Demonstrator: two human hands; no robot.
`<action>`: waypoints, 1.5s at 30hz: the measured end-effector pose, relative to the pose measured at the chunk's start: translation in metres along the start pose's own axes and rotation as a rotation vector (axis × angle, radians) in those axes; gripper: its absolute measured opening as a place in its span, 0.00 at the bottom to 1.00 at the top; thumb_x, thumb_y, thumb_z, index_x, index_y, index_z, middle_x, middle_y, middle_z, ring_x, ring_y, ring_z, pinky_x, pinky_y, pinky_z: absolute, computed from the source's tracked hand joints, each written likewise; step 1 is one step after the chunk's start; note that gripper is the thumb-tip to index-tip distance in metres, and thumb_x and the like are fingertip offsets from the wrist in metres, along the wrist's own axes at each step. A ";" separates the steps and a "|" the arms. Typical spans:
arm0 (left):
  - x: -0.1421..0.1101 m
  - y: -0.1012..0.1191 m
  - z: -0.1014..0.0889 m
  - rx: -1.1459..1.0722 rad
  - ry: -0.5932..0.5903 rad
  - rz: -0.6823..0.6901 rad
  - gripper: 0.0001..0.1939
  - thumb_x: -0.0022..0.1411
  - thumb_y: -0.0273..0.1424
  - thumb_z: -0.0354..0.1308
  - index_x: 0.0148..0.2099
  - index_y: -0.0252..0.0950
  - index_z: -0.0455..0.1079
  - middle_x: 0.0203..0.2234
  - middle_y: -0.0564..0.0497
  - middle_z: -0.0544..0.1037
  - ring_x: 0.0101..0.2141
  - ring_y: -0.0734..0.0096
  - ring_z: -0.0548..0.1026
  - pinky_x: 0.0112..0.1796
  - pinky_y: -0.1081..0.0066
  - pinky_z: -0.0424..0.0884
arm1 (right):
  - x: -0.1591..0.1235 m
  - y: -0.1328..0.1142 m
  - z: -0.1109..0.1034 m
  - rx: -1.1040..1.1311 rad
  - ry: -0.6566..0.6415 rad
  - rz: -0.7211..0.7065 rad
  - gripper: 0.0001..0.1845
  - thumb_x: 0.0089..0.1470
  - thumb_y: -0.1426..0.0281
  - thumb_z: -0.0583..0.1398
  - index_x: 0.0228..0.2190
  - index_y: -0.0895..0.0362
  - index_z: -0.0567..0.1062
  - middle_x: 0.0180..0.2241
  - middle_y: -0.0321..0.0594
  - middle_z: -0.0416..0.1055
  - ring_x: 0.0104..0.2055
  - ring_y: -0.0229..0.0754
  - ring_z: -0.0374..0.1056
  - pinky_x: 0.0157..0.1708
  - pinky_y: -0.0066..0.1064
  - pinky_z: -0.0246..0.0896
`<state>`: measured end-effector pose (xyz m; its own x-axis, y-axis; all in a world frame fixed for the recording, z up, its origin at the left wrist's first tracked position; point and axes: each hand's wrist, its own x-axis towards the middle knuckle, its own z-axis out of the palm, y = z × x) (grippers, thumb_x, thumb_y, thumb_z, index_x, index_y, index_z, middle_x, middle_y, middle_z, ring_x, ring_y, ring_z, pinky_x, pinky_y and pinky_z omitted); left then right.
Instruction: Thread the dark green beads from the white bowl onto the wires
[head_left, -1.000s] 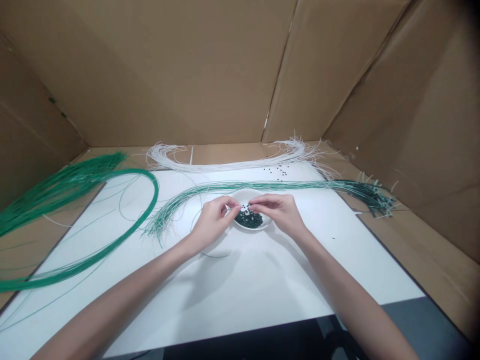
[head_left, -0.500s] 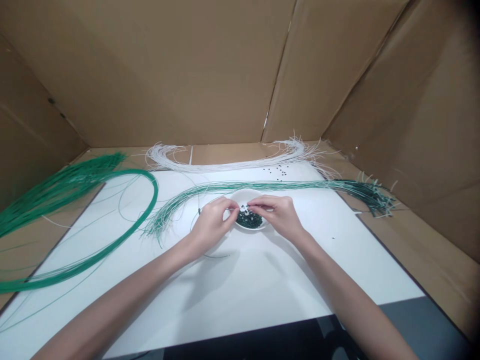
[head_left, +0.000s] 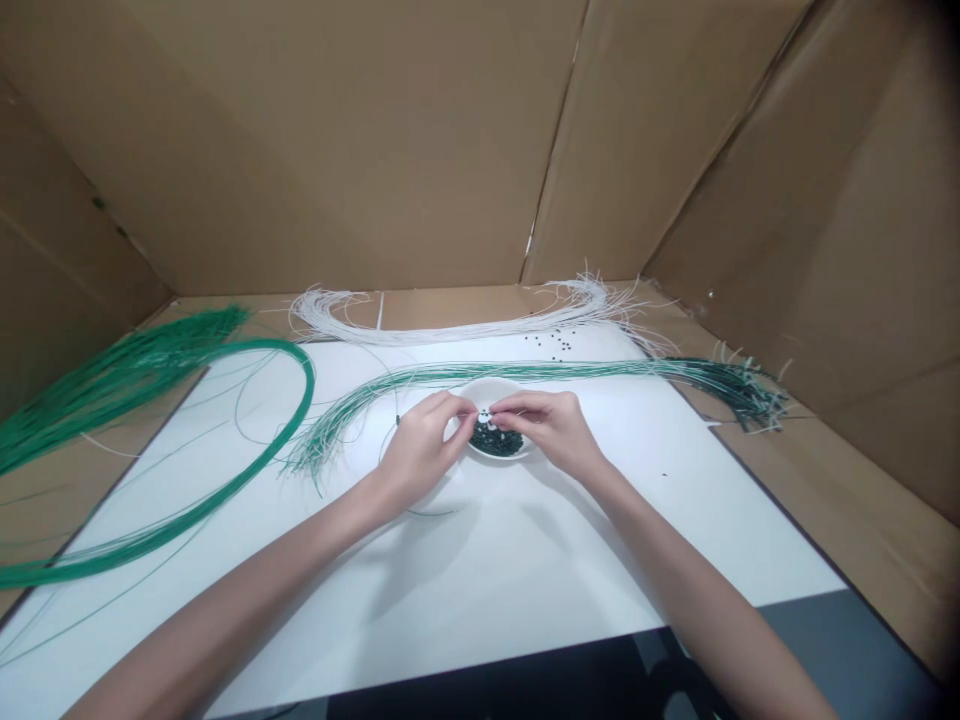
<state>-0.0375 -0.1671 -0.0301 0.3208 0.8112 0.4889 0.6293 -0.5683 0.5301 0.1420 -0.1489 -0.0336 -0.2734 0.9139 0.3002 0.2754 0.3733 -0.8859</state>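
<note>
My left hand [head_left: 426,440] is closed, with thumb and forefinger pinching a thin wire. Part of that wire [head_left: 435,514] curves out below the hand over the white table, and its far end carries a small dark piece near the knuckles. My right hand [head_left: 551,425] is also pinched shut; what its fingertips hold is too small to make out. Both sets of fingertips nearly meet above a white bowl [head_left: 495,387]. Small dark green or black pieces [head_left: 496,440] lie in the bowl, its sides partly hidden by my hands.
Behind the bowl stretches a bundle of green wires [head_left: 525,372], dark pieces clustered at its right end. Farther back lies a white wire bundle [head_left: 450,334]. Green coiled strands [head_left: 300,390] occupy the left. Several dark bits [head_left: 555,343] are scattered on the table [head_left: 525,560]. Cardboard walls [head_left: 337,150] surround it.
My right hand has shifted slightly left, bringing its fingertips closer to those of my left hand. The left hand keeps its pinch in nearly the same place.
</note>
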 end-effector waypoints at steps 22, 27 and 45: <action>-0.002 0.007 -0.003 0.010 0.091 0.093 0.06 0.60 0.27 0.47 0.35 0.36 0.65 0.27 0.52 0.71 0.31 0.76 0.69 0.35 0.75 0.64 | -0.001 -0.006 0.004 0.384 0.014 0.116 0.18 0.39 0.68 0.63 0.37 0.58 0.74 0.31 0.42 0.75 0.32 0.42 0.72 0.32 0.33 0.71; -0.002 0.006 -0.003 0.012 0.078 0.094 0.06 0.60 0.27 0.47 0.35 0.36 0.65 0.27 0.52 0.71 0.32 0.75 0.69 0.35 0.75 0.64 | -0.002 -0.003 0.005 0.362 0.034 0.102 0.16 0.40 0.68 0.63 0.35 0.58 0.74 0.31 0.41 0.75 0.34 0.42 0.72 0.33 0.32 0.71; -0.002 0.004 -0.001 0.036 0.077 0.098 0.06 0.60 0.27 0.47 0.34 0.36 0.65 0.27 0.52 0.71 0.32 0.75 0.69 0.35 0.74 0.64 | -0.003 -0.004 0.005 0.202 0.053 0.054 0.13 0.41 0.67 0.63 0.33 0.58 0.75 0.31 0.41 0.75 0.35 0.43 0.72 0.36 0.34 0.71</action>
<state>-0.0365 -0.1707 -0.0279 0.3274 0.7383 0.5897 0.6233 -0.6378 0.4524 0.1375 -0.1537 -0.0327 -0.2128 0.9409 0.2636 0.0962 0.2886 -0.9526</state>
